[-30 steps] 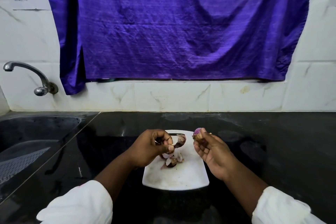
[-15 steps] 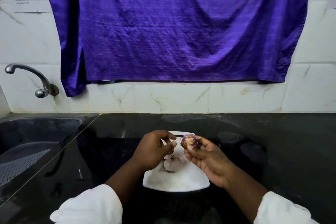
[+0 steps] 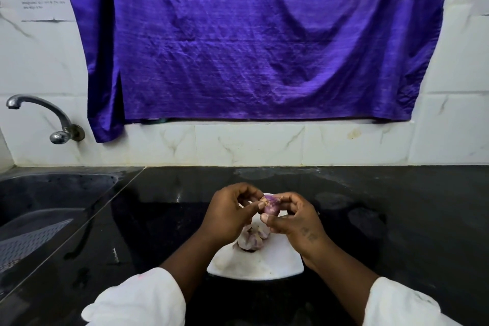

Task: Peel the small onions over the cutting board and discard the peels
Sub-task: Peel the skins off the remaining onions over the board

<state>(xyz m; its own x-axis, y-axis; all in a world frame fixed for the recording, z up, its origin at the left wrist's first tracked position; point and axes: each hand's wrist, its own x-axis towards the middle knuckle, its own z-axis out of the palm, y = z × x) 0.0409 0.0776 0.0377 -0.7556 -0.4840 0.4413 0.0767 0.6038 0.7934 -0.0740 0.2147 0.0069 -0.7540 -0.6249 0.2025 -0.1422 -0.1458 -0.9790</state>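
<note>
A small purple onion [image 3: 271,206] with bits of tan skin on it is held above the white cutting board [image 3: 264,264]. My right hand [image 3: 293,218] grips it from the right with fingers and thumb curled round it. My left hand [image 3: 230,213] pinches at the onion's left end with thumb and fingertips. On the board beneath the hands lies a small heap of pale pinkish onions and peels [image 3: 252,238], partly hidden by my hands.
The board lies on a black stone counter [image 3: 397,219]. A dark sink [image 3: 47,209] with a metal tap [image 3: 39,114] is at the left. A purple cloth [image 3: 251,40] hangs on the white tiled wall behind.
My right hand has brought the onion leftward and my left hand has risen to meet it; both hands now hold the same onion above the board.
</note>
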